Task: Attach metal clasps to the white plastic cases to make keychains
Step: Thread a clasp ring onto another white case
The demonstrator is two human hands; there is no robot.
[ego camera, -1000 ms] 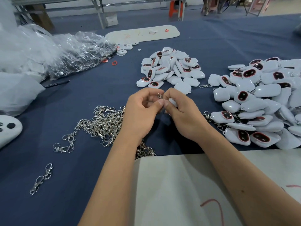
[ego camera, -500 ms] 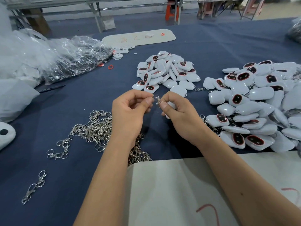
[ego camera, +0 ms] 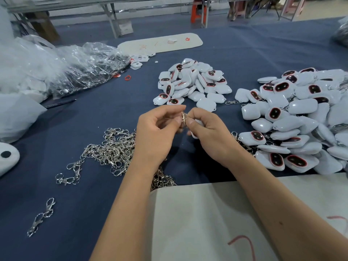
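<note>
Blue-cloth table [ego camera: 263,53], w/ loose clasp pile [ego camera: 111,151], two white case heaps [ego camera: 194,81] [ego camera: 301,119], clear plastic bags [ego camera: 75,68], white sheet [ego camera: 207,219]

Two hands work above the cloth [ego camera: 94,117]: left hand [ego camera: 156,132], right hand [ego camera: 211,134], sharing one clasp [ego camera: 184,117]. Beyond the hands lie two heaps of white cases, one straight ahead [ego camera: 192,83], one to the right [ego camera: 301,117], too many to count. Left of the hands: one clasp pile [ego camera: 113,147], two stray pairs [ego camera: 72,172] [ego camera: 42,216], one pen [ego camera: 60,103].
</note>
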